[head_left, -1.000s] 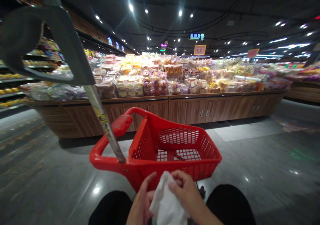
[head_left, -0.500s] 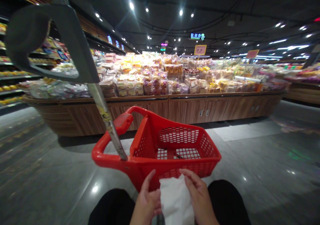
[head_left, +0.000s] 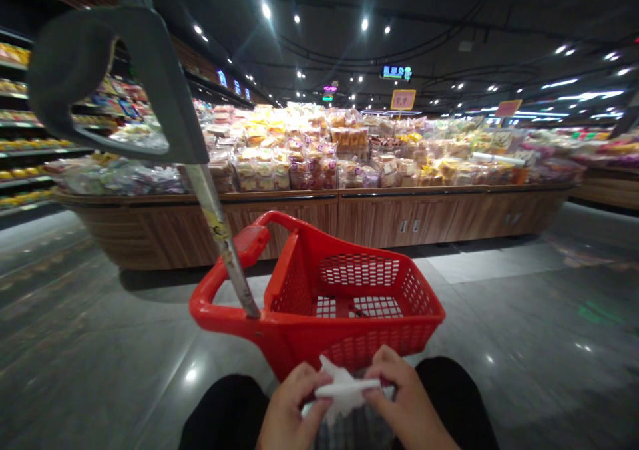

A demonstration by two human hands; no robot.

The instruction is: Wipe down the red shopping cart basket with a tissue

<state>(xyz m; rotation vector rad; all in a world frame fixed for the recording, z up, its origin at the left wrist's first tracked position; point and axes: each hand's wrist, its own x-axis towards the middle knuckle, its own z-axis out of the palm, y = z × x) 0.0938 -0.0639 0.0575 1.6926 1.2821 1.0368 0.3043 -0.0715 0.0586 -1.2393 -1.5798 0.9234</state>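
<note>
A crumpled white tissue (head_left: 344, 391) is stretched between my two hands, low in the view. My left hand (head_left: 294, 407) pinches its left end between thumb and fingers. On the other side, my right hand (head_left: 402, 393) grips the right end, with the fingers curled. Part of the tissue is folded into a narrow strip, and a loose corner sticks up near my left fingers. Just beyond my hands stands a red shopping cart basket (head_left: 309, 320) with perforated walls. A small dark object (head_left: 358, 311) lies on its floor, too small to name.
A metal pole (head_left: 219, 230) with a grey loop handle (head_left: 184, 104) rises at the cart's left end. Behind the cart runs a long wooden display counter (head_left: 279, 220) heaped with packaged baked goods (head_left: 309, 164). Stocked shelves (head_left: 24, 150) line the far left. Grey tiles (head_left: 529, 323) cover the floor.
The tissue hung spread out from my right hand, with my left fingers apart beside it. Now both hands hold it, drawn up and folded. The view has shifted slightly.
</note>
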